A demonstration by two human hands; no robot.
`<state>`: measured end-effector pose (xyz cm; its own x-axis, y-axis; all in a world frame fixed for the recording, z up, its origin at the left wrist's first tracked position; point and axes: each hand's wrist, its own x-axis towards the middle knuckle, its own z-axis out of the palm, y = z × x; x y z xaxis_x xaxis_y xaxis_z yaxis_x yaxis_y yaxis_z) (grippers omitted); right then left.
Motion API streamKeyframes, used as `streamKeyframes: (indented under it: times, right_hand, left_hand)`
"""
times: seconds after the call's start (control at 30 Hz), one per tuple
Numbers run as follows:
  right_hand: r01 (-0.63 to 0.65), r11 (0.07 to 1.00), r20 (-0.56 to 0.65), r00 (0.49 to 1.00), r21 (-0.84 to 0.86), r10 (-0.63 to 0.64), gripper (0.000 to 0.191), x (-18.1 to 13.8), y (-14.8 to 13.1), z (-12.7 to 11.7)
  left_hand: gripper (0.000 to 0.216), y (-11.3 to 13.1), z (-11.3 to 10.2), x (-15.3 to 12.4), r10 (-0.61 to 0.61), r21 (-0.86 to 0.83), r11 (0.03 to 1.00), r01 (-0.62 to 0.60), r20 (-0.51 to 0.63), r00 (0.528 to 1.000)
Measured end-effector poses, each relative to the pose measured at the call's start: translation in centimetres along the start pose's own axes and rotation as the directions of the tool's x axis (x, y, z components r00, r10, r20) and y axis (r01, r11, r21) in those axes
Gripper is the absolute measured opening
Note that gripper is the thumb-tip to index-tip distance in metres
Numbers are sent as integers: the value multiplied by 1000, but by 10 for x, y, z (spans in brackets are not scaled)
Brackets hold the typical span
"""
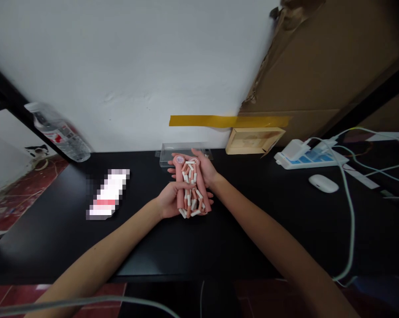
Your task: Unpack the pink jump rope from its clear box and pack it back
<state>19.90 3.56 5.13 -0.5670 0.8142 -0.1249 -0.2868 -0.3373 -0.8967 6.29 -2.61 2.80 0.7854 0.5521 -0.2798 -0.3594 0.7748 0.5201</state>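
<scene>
A pink skipping rope [190,187] with two pink handles and a bundle of pink and white beads is held over the middle of the black table [219,238]. My left hand [169,199] cups it from below and the left, fingers curled round the lower ends of the handles. My right hand [205,170] lies against the upper right side of the bundle, fingers bent over the handle tops. Both hands grip the rope together.
A clear plastic box [168,152] lies behind the hands by the wall. A water bottle [58,132] leans at the back left, near a blurred white packet [108,194]. A small wooden box [254,140], a power strip [310,155], a white mouse [323,183] and cables sit at right.
</scene>
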Motion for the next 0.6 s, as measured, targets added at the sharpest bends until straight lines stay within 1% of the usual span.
streamKeyframes:
  times: [0.07,0.13,0.2,0.27,0.4,0.47,0.6]
  right_hand:
    - [18,999,27,999,28,-19,49,-2,-2,0]
    - [20,998,35,999,66,-23,46,-3,-4,0]
    - [3,994,58,998,105,-10,50,-3,-4,0]
    - [-33,992,77,997,123,24,58,-2,-4,-1]
    - [-120,986,35,993,112,117,74,-2,-1,-4]
    - [-141,980,56,989,141,134,75,-1,0,-6]
    - [-157,947,152,981,281,117,69,2,2,-9]
  left_hand:
    - [37,-1,1,-1,-13,-26,1000,14,21,1000]
    - [40,-3,2,-1,2,-62,998,1,55,998]
    - [43,-5,2,0,33,-86,996,-27,76,997]
    - [44,-6,2,0,52,-83,995,-46,63,997]
    - [41,-6,0,1,45,-52,998,-45,2,999]
    - [38,-5,-1,2,35,-41,999,-36,-14,999]
    - [34,-5,-2,2,-15,-43,999,14,-16,1000]
